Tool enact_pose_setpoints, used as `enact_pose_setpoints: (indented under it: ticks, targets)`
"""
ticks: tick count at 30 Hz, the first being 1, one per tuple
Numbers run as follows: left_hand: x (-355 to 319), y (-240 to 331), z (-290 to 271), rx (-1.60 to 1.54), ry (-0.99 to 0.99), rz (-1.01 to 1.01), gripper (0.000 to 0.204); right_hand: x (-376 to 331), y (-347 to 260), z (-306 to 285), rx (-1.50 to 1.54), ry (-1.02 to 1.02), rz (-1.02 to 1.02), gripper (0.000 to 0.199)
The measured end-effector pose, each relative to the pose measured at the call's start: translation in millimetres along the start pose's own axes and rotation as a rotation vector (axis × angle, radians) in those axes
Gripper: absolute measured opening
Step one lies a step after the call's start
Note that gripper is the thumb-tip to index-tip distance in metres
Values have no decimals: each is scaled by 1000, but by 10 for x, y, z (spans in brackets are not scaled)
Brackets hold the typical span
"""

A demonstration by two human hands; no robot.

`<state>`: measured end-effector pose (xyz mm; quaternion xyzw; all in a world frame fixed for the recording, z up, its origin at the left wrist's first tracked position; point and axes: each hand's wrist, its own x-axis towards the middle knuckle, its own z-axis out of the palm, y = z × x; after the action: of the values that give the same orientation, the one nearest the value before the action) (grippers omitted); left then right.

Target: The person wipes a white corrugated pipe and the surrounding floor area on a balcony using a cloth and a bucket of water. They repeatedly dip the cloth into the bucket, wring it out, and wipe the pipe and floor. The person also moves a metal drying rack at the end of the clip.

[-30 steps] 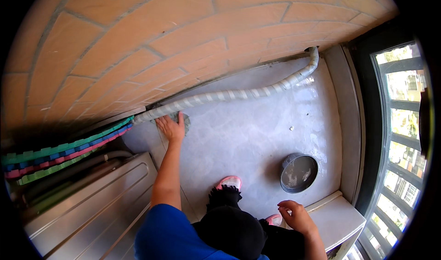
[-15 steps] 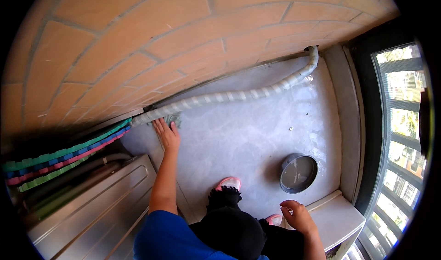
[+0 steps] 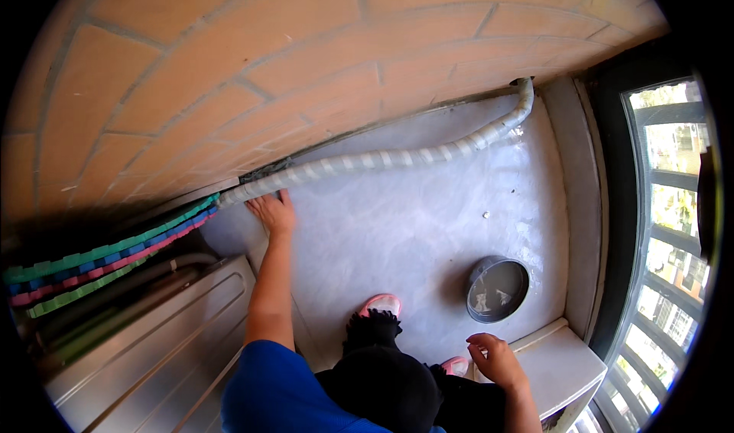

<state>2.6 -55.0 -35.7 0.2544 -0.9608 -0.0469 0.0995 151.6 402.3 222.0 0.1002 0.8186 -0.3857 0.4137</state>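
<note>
My left hand (image 3: pixel 273 211) reaches down to the floor beside a pale ribbed hose (image 3: pixel 367 162). Its fingers stretch toward the hose and their tips go out of sight under it; the thumb stands apart. Just beyond the hose, against the foot of the wall, a dark grey-green cloth (image 3: pixel 266 170) shows in part. On the right, my right hand (image 3: pixel 498 361) is held above my knee with its fingers curled in, and I see nothing in it. In front of that hand stands a round grey basin (image 3: pixel 497 288) with water in it.
An orange block wall (image 3: pixel 306 58) runs along the far side. At left are a metal appliance panel (image 3: pixel 160 334) and colourful interlocking mat edges (image 3: pixel 130 246). A low whitish ledge (image 3: pixel 562 364) and a barred window (image 3: pixel 665 204) lie at right. A small white bit (image 3: pixel 486 215) lies on the floor.
My left hand has shifted slightly left and nearer the hose. The cloth, earlier under my left hand on this side, now shows beyond the hose by the wall. My right hand stays put.
</note>
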Motion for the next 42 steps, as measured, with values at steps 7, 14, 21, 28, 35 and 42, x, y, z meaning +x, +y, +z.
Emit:
enact_pose_setpoints:
  ticks: [7,14,21,28,35,42]
  targets:
    - [154,-1,271,118,177,-21,76,69,-69,-13,-21,-29,-34,17]
    - [145,631,144,-152,72,-64,74,104,-168,-47,-23,-66,-35,17]
    - [-71,1353,225,-48,70,44,76,109,-121,-56,-23,-28,-71,17]
    - [-160,1302,173,-9,30,159,67,25,-64,-140,-48,-56,-17,17]
    - [-271,2357,268,-77,1,219,63,46,-45,-140,-27,-45,-63,16]
    - [-313,2507,307,-148,-20,242,62,-37,-1,-162,-36,-45,-49,16]
